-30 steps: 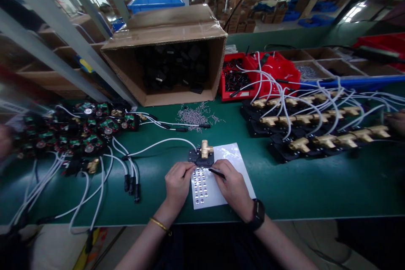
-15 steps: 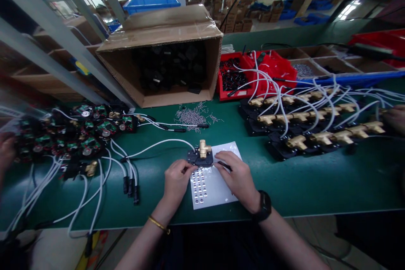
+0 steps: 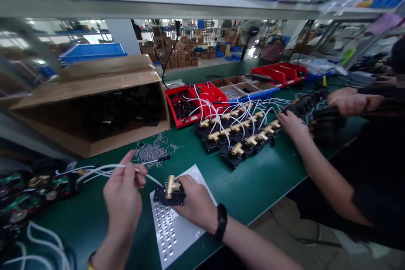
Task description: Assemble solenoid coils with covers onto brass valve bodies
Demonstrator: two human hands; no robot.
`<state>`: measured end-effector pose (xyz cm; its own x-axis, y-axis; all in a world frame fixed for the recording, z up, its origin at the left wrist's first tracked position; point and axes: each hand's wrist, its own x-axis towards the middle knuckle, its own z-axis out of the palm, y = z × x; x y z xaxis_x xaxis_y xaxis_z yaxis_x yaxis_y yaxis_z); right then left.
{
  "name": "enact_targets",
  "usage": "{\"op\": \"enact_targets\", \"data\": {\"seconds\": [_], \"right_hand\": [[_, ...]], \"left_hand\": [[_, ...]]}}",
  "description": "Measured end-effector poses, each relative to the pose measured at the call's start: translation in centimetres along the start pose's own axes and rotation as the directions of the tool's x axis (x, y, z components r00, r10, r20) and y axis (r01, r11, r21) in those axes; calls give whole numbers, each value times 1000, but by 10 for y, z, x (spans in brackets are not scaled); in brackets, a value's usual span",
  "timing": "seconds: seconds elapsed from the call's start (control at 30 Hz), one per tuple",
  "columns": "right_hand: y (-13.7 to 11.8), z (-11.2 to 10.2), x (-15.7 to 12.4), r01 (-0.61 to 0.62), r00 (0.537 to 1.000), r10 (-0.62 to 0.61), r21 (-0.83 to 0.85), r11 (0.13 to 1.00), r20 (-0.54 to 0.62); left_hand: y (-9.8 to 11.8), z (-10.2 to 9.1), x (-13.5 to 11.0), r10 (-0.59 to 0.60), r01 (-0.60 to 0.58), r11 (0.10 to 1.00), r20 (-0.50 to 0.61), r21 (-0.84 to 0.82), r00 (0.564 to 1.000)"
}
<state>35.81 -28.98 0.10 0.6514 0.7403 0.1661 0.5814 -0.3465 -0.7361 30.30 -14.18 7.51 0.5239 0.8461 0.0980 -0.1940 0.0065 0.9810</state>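
Observation:
My right hand [image 3: 200,205] grips the right side of a black plastic housing [image 3: 161,196], its fingers closed around the edge. On top of that housing stands a brass tee fitting [image 3: 171,187]. A white cable [image 3: 152,179] runs from the housing up to my left hand [image 3: 124,197], whose fingers are closed on it with the index finger pointing up. Under the housing and my right hand lies a white sheet [image 3: 186,225] with rows of small shiny round domes. A pile of small screw-like metal pieces [image 3: 150,152] lies behind my left hand.
An open cardboard box [image 3: 158,103] of dark parts stands at the back left. Brass-topped housings [image 3: 237,149] fill rows to the right, near red bins [image 3: 186,122]. Circuit-board assemblies [image 3: 19,202] lie at left. A co-worker's hand [image 3: 292,124] touches the rows' far end.
My view has turned to the right. My left hand has gone from the housing's edge to its white cable. The dark pen-like thing by my right hand no longer shows; that hand now grips the housing.

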Motion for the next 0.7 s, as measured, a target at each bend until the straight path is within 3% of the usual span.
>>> {"op": "enact_targets", "data": {"seconds": [0.03, 0.1, 0.17, 0.23, 0.3, 0.43, 0.53, 0.7], "right_hand": [[2, -5, -6, -34, 997, 36, 31, 999, -65], [10, -18, -15, -94, 974, 107, 72, 993, -200], [26, -32, -20, -161, 931, 172, 61, 985, -322], [45, -44, -23, -244, 882, 228, 14, 970, -412], [64, -52, -29, -309, 847, 253, -47, 950, -467], [86, -62, -48, -260, 875, 177, -129, 957, -451], [95, -75, -66, -250, 871, 183, -91, 964, -456], [129, -110, -80, -487, 721, 446, 69, 870, -530]], "left_hand": [[6, 18, 2, 21, -30, 997, 145, 65, 989], [13, 54, 7, 14, -91, 983, 420, 162, 907], [8, 82, 11, 34, -171, 966, 561, 192, 827], [-9, 98, 9, 61, -245, 942, 600, 230, 798], [-33, 102, -2, 21, -272, 909, 618, 315, 786], [-77, 89, -43, -122, -265, 840, 641, 473, 758], [-90, 84, -72, -159, -310, 780, 651, 544, 742], [-94, 104, -93, -129, -457, 626, 662, 632, 738]]}}
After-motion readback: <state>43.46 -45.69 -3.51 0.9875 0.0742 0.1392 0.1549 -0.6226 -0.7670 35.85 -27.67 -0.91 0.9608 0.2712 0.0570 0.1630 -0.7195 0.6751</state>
